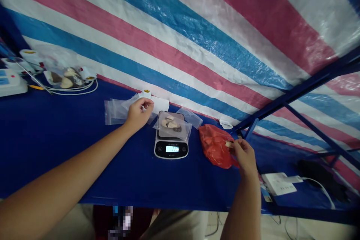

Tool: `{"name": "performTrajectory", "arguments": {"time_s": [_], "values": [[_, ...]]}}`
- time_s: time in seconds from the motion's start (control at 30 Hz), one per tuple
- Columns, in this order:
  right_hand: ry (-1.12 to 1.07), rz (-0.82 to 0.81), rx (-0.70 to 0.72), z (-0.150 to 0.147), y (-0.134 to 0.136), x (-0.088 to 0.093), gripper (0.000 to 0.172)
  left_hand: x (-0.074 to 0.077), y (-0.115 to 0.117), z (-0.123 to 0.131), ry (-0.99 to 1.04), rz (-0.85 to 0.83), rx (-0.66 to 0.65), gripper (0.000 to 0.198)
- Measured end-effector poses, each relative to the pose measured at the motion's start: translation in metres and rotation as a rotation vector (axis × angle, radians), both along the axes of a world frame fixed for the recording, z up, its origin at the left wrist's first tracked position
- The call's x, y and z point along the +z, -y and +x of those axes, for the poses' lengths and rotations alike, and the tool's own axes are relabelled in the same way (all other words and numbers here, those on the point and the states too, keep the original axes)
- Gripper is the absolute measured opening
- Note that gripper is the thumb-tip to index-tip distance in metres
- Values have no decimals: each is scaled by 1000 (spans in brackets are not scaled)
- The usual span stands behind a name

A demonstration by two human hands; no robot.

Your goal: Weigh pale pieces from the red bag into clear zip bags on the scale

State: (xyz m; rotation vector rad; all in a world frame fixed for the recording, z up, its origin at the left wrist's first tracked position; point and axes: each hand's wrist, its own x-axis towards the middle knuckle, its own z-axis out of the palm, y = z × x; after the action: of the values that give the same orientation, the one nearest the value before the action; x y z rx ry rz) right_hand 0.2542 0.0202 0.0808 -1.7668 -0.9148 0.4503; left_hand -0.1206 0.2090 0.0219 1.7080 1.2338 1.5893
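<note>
My left hand (140, 112) hovers with curled fingers beside the scale, over the clear zip bags (115, 111); nothing shows in it. A small kitchen scale (171, 149) with a lit display stands in front of me. On its dark plate lies a clear plastic bag (184, 129) with several pale, dark-edged slices (170, 123), perhaps dried mushroom. At the right, my right hand (246, 153) pinches a similar pale slice (229, 144) above the crumpled red plastic bag (213, 142). What fills the red bag is hidden.
Another clear bag (192, 117) lies behind the scale. A white roll (146, 93) stands at the striped sheet. To the left are a bag of slices (70, 78), white cables and a white device (12, 82). A power strip (278, 183) and blue frame bars (306, 120) are right.
</note>
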Motion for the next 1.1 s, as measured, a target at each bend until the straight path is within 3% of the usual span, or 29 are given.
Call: {"name": "performTrajectory", "arguments": {"time_s": [0.17, 0.33, 0.4, 0.53, 0.63, 0.73, 0.8, 0.83, 0.9, 0.97, 1.03, 1.1], "values": [[-135, 91, 197, -44, -1, 16, 14, 23, 33, 8, -299, 317, -222, 13], [-9, -257, 567, -81, -28, 7, 31, 29, 50, 23, -540, 415, -373, 20], [-4, -303, 641, -87, -41, -2, 30, 27, 51, 26, -574, 431, -394, 20], [-89, -136, 527, -84, -47, -11, 34, 27, 48, 23, -506, 420, -336, 18], [-146, 45, 361, -66, -29, -2, 33, 27, 39, 14, -405, 386, -241, 15], [-134, 221, 140, -30, -7, 10, 29, 29, 32, 3, -315, 411, -179, 11], [-80, 203, 29, 0, 2, 13, 25, 36, 37, 1, -266, 482, -147, 9], [-40, 96, 26, 15, 5, 12, 22, 41, 44, 4, -249, 528, -143, 9], [42, -252, 146, 38, 4, 8, 15, 52, 68, 22, -257, 622, -207, 13], [99, -518, 301, 45, -2, 4, 10, 61, 101, 54, -321, 687, -451, 18], [119, -560, 431, 37, -9, 4, 11, 65, 132, 96, -508, 697, -748, 16], [97, -522, 570, 20, -12, 9, 28, 65, 151, 136, -690, 658, -821, 12]]}}
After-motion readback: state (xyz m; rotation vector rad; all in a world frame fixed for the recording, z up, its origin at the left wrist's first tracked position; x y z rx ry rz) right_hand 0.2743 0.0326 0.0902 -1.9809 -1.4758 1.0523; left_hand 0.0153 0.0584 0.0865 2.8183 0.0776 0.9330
